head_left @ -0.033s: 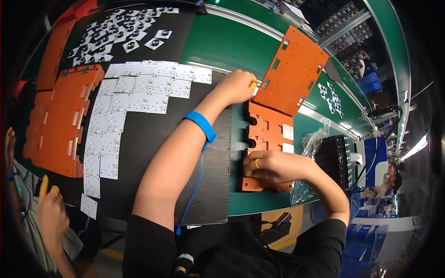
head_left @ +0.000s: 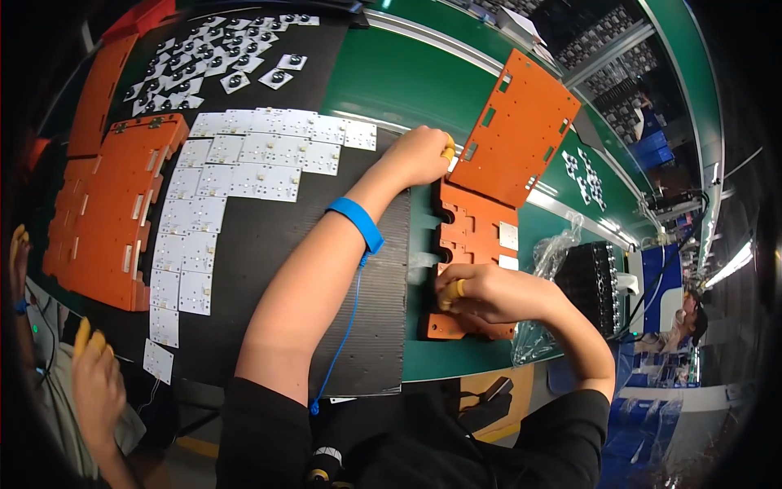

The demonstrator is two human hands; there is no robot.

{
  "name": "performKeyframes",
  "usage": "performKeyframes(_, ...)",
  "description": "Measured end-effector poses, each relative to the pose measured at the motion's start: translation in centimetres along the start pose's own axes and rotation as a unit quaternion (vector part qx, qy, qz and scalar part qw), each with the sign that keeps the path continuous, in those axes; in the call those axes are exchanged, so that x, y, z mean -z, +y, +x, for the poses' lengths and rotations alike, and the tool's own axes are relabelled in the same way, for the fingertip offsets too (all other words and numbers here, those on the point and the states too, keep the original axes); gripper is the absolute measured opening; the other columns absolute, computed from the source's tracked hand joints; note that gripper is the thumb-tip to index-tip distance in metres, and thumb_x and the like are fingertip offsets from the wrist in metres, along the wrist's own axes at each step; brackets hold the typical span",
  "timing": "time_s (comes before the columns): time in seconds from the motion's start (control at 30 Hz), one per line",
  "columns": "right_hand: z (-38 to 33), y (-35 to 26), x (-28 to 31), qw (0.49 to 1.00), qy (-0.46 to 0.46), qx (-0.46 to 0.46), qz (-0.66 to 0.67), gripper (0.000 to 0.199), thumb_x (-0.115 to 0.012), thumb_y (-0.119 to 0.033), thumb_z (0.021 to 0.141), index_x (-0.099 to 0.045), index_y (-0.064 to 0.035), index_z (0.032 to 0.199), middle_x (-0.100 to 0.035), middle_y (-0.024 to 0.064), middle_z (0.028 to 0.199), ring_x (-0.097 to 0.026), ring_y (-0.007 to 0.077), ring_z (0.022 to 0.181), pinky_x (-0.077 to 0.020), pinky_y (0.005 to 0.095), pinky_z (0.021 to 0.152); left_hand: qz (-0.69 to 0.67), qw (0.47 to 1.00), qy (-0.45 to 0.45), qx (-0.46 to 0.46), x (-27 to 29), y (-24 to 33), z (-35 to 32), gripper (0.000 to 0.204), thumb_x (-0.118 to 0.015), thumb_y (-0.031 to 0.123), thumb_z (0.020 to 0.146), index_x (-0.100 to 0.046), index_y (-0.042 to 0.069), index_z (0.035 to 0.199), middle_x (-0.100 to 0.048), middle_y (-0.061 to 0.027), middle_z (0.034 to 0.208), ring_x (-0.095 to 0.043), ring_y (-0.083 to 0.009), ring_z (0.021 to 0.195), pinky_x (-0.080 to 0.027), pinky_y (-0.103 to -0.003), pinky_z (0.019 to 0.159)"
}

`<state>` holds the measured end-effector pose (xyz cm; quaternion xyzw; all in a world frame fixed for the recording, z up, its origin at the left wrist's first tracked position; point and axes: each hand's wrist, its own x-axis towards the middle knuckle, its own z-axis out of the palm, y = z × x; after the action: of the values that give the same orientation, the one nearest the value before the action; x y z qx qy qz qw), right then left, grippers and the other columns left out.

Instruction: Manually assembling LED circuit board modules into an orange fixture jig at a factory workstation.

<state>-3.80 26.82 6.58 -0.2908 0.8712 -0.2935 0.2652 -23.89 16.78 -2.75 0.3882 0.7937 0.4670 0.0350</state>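
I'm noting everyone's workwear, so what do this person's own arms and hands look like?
Short black sleeves; a blue band with a thin blue cord on the left wrist; yellow finger covers on the left hand and right hand.

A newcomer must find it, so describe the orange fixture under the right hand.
Find the black mat on the green bench. Just past the mat's right edge lies the orange fixture, the right hand over its nearer half. Unlike the orange pieces at far left, it shows two squarish white pieces along its right side.
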Motion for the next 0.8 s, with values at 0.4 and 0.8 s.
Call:
performKeyframes(0.4,10.9,0.7,10.9,0.899,0.405,0.122,-0.112,0.012,-0.071,0.003,0.081,-0.068,-0.0016,0.091,-0.061,0.0056,0.084,-0.06,0.0095,0.075,-0.0497,0.0224,0.064,-0.022,0.985,0.09,-0.146,-3.4,-2.3,1.2,0.022,-0.052,0.019,0.086,-0.071,0.012,0.093,-0.069,-0.0189,0.094,-0.065,-0.0398,0.089,-0.053,-0.048,0.081)
performKeyframes(0.8,31.8,11.3,12.8,0.874,0.293,0.006,-0.388,0.009,-0.057,-0.001,0.079,-0.066,0.0015,0.083,-0.065,0.0199,0.09,-0.064,0.0386,0.085,-0.0532,0.045,0.076,0.088,0.989,-0.056,-0.107,-0.7,-0.2,0.0,0.026,-0.051,0.027,0.093,-0.061,0.011,0.111,-0.061,-0.0103,0.12,-0.055,-0.0258,0.11,-0.042,-0.036,0.096)
